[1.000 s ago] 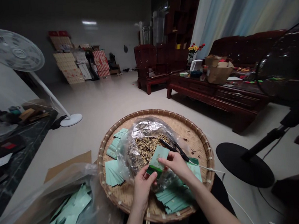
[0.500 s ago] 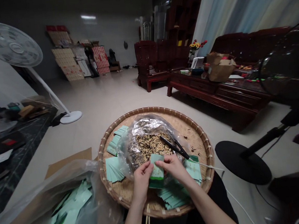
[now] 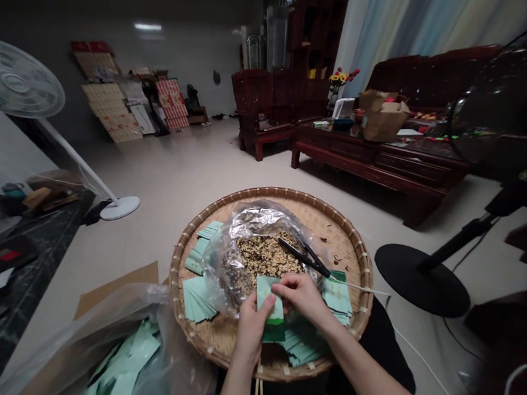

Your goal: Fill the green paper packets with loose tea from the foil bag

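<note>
Between my hands is a small green packet (image 3: pixel 272 327), upright over the near side of a round woven bamboo tray (image 3: pixel 339 228). My left hand (image 3: pixel 250 323) grips its left edge, thumb in front. The fingers of my right hand (image 3: pixel 300 295) pinch its upper right edge. Just beyond them, an open clear plastic bag (image 3: pixel 255 213) holds a mix of pale and dark grainy bits (image 3: pixel 263 255). Black tongs (image 3: pixel 307 256) lie across that mix. Fanned stacks of green packets sit on the tray at left (image 3: pixel 198 300), at right (image 3: pixel 338 301) and below my right hand (image 3: pixel 305 343).
At lower left, a large clear bag (image 3: pixel 164 327) contains more green packets (image 3: pixel 122 367). A white cord (image 3: pixel 366 288) crosses the tray's right rim. A white fan (image 3: pixel 121 207) stands left, a black fan base (image 3: pixel 416 283) right. Beyond is a dark wooden table (image 3: pixel 361 159).
The packet has come lower and slightly left, and more of its dark green lower part shows. My left thumb now lies across its front. The whole view has shifted slightly.
</note>
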Motion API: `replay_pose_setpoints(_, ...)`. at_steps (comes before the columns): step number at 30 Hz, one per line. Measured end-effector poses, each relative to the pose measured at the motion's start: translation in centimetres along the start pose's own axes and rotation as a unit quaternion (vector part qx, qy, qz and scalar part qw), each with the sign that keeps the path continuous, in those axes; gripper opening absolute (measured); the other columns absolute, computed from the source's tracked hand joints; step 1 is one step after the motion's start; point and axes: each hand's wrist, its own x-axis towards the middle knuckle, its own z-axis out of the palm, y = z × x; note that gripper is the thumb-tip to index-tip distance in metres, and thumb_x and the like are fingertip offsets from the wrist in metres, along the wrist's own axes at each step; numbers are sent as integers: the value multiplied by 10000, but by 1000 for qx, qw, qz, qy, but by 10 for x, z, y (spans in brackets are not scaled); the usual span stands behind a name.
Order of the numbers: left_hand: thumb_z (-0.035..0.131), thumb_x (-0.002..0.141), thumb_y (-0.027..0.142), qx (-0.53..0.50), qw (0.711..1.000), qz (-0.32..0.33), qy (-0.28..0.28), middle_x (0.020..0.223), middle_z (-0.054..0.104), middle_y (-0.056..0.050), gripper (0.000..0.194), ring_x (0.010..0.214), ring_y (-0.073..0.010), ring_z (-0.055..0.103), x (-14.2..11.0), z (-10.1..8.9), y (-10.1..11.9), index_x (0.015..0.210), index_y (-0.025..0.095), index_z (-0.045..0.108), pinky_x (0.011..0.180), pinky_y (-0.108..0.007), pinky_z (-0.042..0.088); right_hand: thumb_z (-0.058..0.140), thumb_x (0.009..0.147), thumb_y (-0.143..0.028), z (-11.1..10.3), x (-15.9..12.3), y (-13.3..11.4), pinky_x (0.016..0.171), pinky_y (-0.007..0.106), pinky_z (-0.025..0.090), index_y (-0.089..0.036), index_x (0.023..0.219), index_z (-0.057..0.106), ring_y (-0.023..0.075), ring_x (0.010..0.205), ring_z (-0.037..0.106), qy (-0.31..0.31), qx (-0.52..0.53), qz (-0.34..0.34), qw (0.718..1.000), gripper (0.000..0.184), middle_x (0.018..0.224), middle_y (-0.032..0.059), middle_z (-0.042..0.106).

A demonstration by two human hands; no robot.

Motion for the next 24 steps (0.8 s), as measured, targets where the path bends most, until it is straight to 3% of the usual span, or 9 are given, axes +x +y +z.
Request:
replay_pose_setpoints(2, 803, 529, 414, 16, 1000, -15, -7, 604, 686, -62, 478, 531, -179, 638, -1, 0, -2, 859, 90, 683, 513, -247, 485, 633, 697, -492, -4, 0, 3, 385, 233, 391, -161, 623, 607, 139, 430, 534, 18, -37, -33, 999, 339, 507, -1, 571)
replay_pose_setpoints(4, 808, 520, 410, 11, 1000, -24, 7, 599, 685, -70, 471, 537, -190, 645, 0, -2, -4, 833, 79, 687, 510, -255, 490, 577, 770, -447, -16, 2, 6, 546, 286, 483, -162, 777, 662, 188, 645, 605, 87, -126, -118, 981, 297, 732, 67, 658)
replay_pose_setpoints(6, 814, 512, 399, -3, 999, -34, 18, 616, 690, -77, 457, 553, -194, 650, 1, -4, -4, 810, 76, 686, 498, -251, 490, 545, 810, -383, -34, 7, 8, 798, 384, 472, -179, 999, 646, 243, 924, 574, 183, -248, -206, 929, 296, 992, 112, 641)
replay_pose_setpoints(8, 814, 521, 391, -16, 999, -40, 16, 650, 697, -85, 452, 573, -193, 656, 1, -4, -4, 817, 77, 678, 488, -243, 491, 555, 798, -342, -54, 13, 12, 918, 468, 395, -175, 1113, 591, 287, 1046, 506, 255, -354, -222, 872, 359, 1071, 132, 597)
replay_pose_setpoints(12, 793, 571, 393, -35, 997, -59, -28, 812, 712, -114, 465, 653, -200, 673, -4, 0, -2, 899, 95, 654, 526, -250, 519, 530, 792, -250, -80, 29, 22, 916, 448, 405, -165, 1225, 492, 290, 1099, 491, 213, -468, -179, 839, 443, 1159, 152, 546)
replay_pose_setpoints(17, 803, 577, 334, -55, 994, -67, -72, 946, 702, -121, 468, 768, -225, 679, -8, 2, 1, 965, 131, 640, 632, -297, 546, 524, 785, -236, -89, 42, 24, 919, 409, 416, -158, 1254, 448, 268, 1097, 518, 163, -481, -157, 847, 481, 1170, 138, 569)
replay_pose_setpoints(24, 821, 540, 332, -34, 996, -52, -61, 921, 710, -134, 464, 819, -263, 678, -5, -5, 4, 914, 114, 657, 681, -325, 538, 456, 831, -256, -101, 31, 26, 960, 419, 401, -148, 1353, 318, 271, 1178, 468, 116, -473, -207, 849, 551, 1292, 164, 480)
